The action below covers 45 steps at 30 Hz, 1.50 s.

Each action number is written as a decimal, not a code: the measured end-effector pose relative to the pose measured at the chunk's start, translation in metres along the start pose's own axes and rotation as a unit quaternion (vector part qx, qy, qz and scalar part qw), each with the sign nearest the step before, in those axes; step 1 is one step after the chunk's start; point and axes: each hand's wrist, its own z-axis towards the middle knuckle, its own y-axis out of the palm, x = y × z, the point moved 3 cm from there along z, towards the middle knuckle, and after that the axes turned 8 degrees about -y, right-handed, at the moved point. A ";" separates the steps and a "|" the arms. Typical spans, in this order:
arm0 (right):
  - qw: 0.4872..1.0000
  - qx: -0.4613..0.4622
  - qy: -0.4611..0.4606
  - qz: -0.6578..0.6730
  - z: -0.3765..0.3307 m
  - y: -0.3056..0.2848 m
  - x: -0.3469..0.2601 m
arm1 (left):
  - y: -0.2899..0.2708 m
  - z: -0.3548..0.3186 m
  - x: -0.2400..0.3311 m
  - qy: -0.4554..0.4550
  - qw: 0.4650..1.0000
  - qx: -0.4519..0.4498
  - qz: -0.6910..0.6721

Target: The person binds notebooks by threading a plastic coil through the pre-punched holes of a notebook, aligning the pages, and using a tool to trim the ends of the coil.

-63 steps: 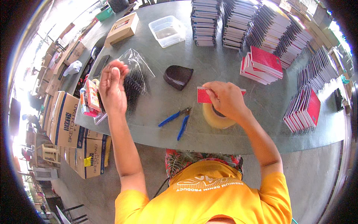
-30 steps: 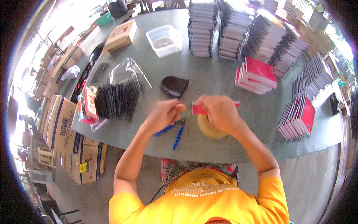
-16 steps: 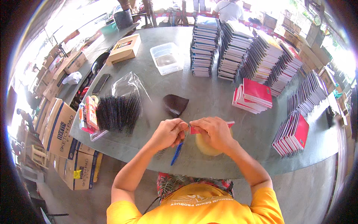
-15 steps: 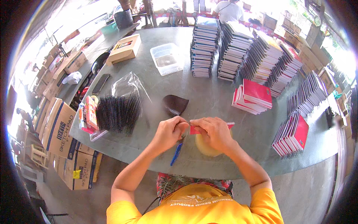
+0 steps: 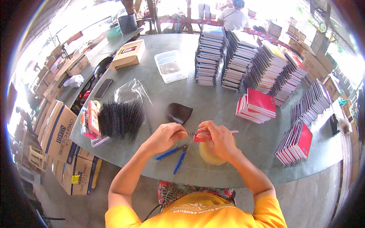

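Observation:
My right hand (image 5: 219, 140) grips a small red-covered notebook (image 5: 197, 138), seen nearly edge-on. A black spiral binding coil (image 5: 191, 134) sticks out from the notebook's left end. The coil's outer end reaches my left hand (image 5: 169, 136), whose thumb and fingers are pinched together on it. Below the left hand lie pliers with blue handles (image 5: 179, 163), spread apart on the table. Under the right hand and notebook sits a round yellowish roll (image 5: 211, 156), like a tape roll. A dark brown curved scoop-like piece (image 5: 178, 113) rests just beyond my hands.
Black coils (image 5: 121, 118) lie at left beside a clear plastic bag (image 5: 131, 91) and a phone (image 5: 103, 89). Tall notebook stacks (image 5: 210, 57) stand at the back; red notebooks (image 5: 262, 104) sit right. A clear tub (image 5: 170, 67) is behind. Another person (image 5: 234, 19) sits far off.
My left hand has moved slightly left and down, away from the right hand, exposing a length of coil between them. More of the pliers now shows.

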 end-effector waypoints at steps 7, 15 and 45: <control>0.995 0.062 -0.079 -0.023 0.008 0.011 -0.002 | -0.001 0.073 -0.140 -0.244 0.912 0.167 0.285; 0.944 0.003 0.185 0.273 -0.035 -0.036 0.081 | -0.111 0.035 0.012 0.032 0.885 0.464 -0.015; 0.894 0.140 0.099 0.414 -0.054 0.004 0.083 | 0.042 0.030 0.060 0.123 0.966 0.148 0.173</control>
